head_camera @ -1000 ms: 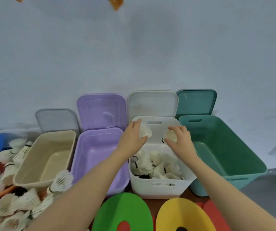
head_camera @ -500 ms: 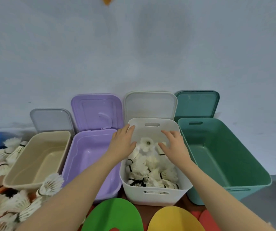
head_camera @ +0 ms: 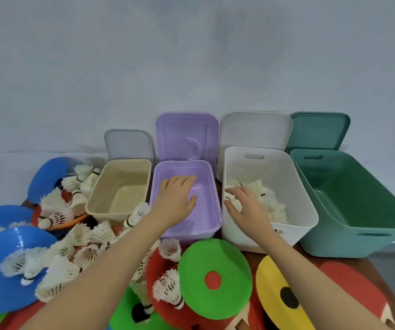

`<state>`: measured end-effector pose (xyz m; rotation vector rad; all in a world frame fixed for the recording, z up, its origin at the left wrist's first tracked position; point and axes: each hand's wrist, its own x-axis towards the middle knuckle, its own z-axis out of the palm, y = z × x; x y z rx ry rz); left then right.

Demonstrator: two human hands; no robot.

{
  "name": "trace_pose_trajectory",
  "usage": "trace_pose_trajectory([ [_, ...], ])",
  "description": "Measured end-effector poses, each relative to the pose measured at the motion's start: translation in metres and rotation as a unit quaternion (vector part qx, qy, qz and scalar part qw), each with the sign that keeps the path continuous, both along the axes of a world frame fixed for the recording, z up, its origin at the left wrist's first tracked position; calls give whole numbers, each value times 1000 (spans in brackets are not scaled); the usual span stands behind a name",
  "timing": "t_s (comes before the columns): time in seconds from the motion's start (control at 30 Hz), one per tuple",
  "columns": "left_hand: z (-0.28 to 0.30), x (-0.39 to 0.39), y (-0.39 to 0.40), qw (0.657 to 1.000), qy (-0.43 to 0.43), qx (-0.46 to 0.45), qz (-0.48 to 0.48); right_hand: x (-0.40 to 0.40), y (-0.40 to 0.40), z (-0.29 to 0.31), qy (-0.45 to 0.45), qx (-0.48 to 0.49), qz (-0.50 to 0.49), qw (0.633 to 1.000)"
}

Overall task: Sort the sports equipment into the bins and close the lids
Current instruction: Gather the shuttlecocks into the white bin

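Both hands have left the white bin [head_camera: 294, 177] after dropping shuttlecocks [head_camera: 266, 198]; left hand [head_camera: 176, 201] and right hand [head_camera: 245, 206] are open, holding nothing, ready for more.

My right hand [head_camera: 245, 206] covers part of the shuttlecocks [head_camera: 266, 198] inside the white bin [head_camera: 303, 210], so I cannot count them; right of that bin, the green bin [head_camera: 358, 210] runs off frame.
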<state>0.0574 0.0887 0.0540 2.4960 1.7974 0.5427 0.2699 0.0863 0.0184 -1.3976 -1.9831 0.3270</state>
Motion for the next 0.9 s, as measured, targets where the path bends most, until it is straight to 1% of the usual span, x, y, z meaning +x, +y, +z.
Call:
trace_pose_trajectory([
  [0.1, -19, -35, -28, 999, -25, -22, -1, -31, -27, -19, -9, -34, -6, 999],
  [0.2, -41, -66, -54, 998, -15, -60, 3, -55, -54, -36, -73, 16, -28, 997],
  [0.27, -55, -85, -70, 997, -20, -79, 5, -68, -71, -43, -91, 27, -13, 995],
  [0.3, -60, -93, -77, 996, -24, -86, 8, -75, -78, -46, -93, 6, 5, 996],
  [0.4, -74, -112, -98, 992, -22, -122, 9, -93, -96, -56, -107, -103, 72, 986],
  [0.5, -84, -127, -111, 988, -5, -155, 10, -108, -110, -68, -125, -167, 103, 972],
  [0.6, -87, -133, -115, 987, 0, -163, -5, -119, -120, -78, -106, -209, 107, 966],
  [0.73, -90, -125, -112, 988, 5, -148, -37, -125, -131, -87, -91, -240, 117, 959],
  [0.83, -94, -118, -105, 989, 7, -143, -47, -124, -138, -87, -32, -224, 100, 969],
  [0.9, -95, -112, -99, 990, 11, -129, -55, -123, -139, -84, 34, -205, 56, 977],
])
